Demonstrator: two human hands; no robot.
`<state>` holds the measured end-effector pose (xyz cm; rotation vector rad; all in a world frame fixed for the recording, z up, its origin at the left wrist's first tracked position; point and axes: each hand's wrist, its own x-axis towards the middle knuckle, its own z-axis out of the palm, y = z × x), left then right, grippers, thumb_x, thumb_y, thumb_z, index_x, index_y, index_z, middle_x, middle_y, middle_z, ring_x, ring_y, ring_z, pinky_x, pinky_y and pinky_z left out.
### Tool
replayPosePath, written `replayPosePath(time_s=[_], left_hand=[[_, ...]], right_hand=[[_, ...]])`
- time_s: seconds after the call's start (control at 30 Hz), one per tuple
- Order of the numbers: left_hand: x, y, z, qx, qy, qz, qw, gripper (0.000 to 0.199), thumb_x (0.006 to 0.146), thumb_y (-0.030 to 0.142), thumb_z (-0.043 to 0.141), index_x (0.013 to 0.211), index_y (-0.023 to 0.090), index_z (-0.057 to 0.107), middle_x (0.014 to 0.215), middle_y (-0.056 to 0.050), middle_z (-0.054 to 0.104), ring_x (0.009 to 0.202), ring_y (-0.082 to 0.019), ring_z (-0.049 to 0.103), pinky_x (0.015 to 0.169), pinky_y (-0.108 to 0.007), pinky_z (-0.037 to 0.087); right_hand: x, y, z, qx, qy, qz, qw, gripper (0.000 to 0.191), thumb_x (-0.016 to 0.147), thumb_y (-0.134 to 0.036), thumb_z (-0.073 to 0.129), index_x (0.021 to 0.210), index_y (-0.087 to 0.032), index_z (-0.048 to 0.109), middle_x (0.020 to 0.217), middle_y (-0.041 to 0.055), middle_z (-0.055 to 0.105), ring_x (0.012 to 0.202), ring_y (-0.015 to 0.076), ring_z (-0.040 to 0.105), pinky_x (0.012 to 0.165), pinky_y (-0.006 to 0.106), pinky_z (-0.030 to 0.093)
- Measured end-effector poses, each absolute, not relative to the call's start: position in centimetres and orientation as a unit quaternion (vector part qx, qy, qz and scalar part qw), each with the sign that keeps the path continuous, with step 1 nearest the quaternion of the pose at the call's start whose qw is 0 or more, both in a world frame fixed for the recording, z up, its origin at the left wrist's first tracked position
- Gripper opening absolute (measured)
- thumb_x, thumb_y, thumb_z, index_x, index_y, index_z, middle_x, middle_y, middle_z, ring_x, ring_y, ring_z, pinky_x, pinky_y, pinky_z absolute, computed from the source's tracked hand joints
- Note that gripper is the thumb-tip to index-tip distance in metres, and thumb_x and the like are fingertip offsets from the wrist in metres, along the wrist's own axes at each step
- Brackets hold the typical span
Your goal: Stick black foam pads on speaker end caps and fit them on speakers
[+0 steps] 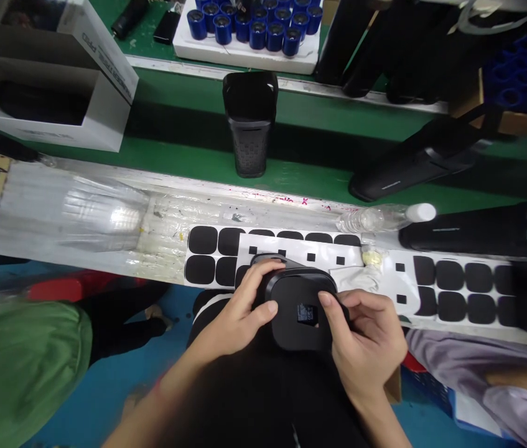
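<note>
In front of my body, a black device (291, 333) is tilted so that its flat, rounded-square end faces up, with a small printed label (307, 314) near the middle. My left hand (239, 317) grips its left side, thumb on the edge and fingers over the far rim. My right hand (368, 339) has its thumb on the face beside the label and its other fingers curled at the right edge; what lies under them is hidden. Just beyond are a white sheet of small black squares (291, 249) and a sheet of black rounded-square pads (203, 269).
A black housing (250, 137) stands on the green shelf. To the right lie a clear plastic bottle (375, 218) and black cylindrical devices (403, 165). Blue cylindrical parts (257, 36) fill a white tray behind. An open white box (104, 118) sits left. People sit on both sides.
</note>
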<state>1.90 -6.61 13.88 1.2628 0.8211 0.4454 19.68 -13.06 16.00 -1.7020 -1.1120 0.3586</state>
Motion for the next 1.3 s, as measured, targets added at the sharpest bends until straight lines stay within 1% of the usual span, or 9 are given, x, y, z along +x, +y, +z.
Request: replayPosePath(time_s=[0.17,0.33,0.5,0.57,0.7,0.83,1.03,1.17,1.3], left_hand=[[3.1,-6.2,14.7,0.553,0.406,0.223,0.692,0.032,0.103,0.044,0.046,0.13,0.028,0.05,0.148,-0.006,0.05,0.147,-0.025,0.036,0.123,-0.043,0.027],[3.5,-6.0,14.5,0.548,0.393,0.232,0.701,0.039,0.102,0.044,0.048,0.137,0.028,0.053,0.146,-0.005,0.054,0.139,-0.026,0.046,0.12,-0.043,0.033],[2.8,-5.6,13.9,0.575,0.36,0.24,0.695,0.041,0.102,0.045,0.047,0.139,0.028,0.055,0.147,-0.007,0.054,0.142,-0.028,0.044,0.122,-0.046,0.03],[2.3,-5.3,13.6,0.587,0.311,0.231,0.711,0.051,0.099,0.047,0.053,0.145,0.028,0.047,0.153,-0.008,0.048,0.145,-0.031,0.04,0.123,-0.049,0.028],[1.3,-4.9,13.0,0.601,0.236,0.204,0.736,0.086,0.082,0.046,0.076,0.155,0.03,0.031,0.161,-0.011,0.034,0.148,-0.038,0.033,0.124,-0.056,0.025],[1.2,-4.9,13.0,0.58,0.246,0.193,0.752,0.087,0.08,0.039,0.078,0.154,0.032,0.032,0.161,-0.01,0.033,0.148,-0.036,0.034,0.124,-0.053,0.024],[2.5,-4.6,12.8,0.519,0.279,0.261,0.765,0.073,0.086,0.043,0.071,0.15,0.029,0.04,0.157,-0.008,0.041,0.145,-0.033,0.039,0.122,-0.046,0.03],[3.4,-4.2,12.1,0.54,0.291,0.343,0.711,0.057,0.097,0.056,0.047,0.144,0.023,0.049,0.136,-0.011,0.06,0.127,-0.03,0.055,0.112,-0.044,0.04],[3.4,-4.7,11.8,0.596,0.288,0.344,0.666,0.055,0.101,0.057,0.033,0.138,0.023,0.057,0.124,-0.011,0.064,0.117,-0.029,0.059,0.105,-0.044,0.042]], right_hand=[[19.7,-13.0,16.0,-0.715,-0.453,0.143,0.513,0.02,0.081,-0.014,0.079,0.081,-0.02,0.059,0.064,-0.0066,0.056,0.046,0.0059,0.046,0.042,0.018,0.039],[20.0,-12.9,17.4,-0.731,-0.481,0.156,0.458,0.019,0.085,-0.021,0.076,0.082,-0.021,0.057,0.064,-0.0068,0.056,0.046,0.0059,0.049,0.042,0.018,0.04],[20.5,-13.0,18.3,-0.744,-0.517,0.177,0.385,0.017,0.087,-0.026,0.074,0.086,-0.023,0.057,0.061,-0.0078,0.052,0.045,0.0064,0.046,0.043,0.018,0.041],[20.5,-13.1,18.0,-0.743,-0.494,0.209,0.399,0.018,0.087,-0.026,0.074,0.087,-0.023,0.056,0.063,-0.0072,0.054,0.046,0.0063,0.048,0.042,0.017,0.041],[20.3,-13.2,17.2,-0.734,-0.437,0.265,0.447,0.018,0.087,-0.024,0.074,0.087,-0.022,0.056,0.069,-0.0061,0.057,0.046,0.0053,0.05,0.042,0.015,0.043],[19.9,-13.0,16.8,-0.729,-0.403,0.27,0.483,0.018,0.085,-0.023,0.075,0.084,-0.021,0.057,0.068,-0.0058,0.056,0.046,0.0052,0.046,0.041,0.016,0.04],[19.3,-11.4,16.9,-0.712,-0.355,0.295,0.529,0.018,0.085,-0.023,0.075,0.082,-0.021,0.057,0.069,-0.0058,0.055,0.048,0.0045,0.048,0.042,0.015,0.042],[18.9,-11.3,17.4,-0.689,-0.341,0.35,0.535,0.019,0.087,-0.024,0.073,0.083,-0.022,0.054,0.065,-0.0088,0.051,0.04,0.0032,0.043,0.034,0.013,0.04],[18.5,-12.7,18.2,-0.698,-0.406,0.307,0.503,0.019,0.089,-0.02,0.071,0.082,-0.023,0.053,0.062,-0.0088,0.052,0.042,0.0046,0.046,0.036,0.014,0.043]])
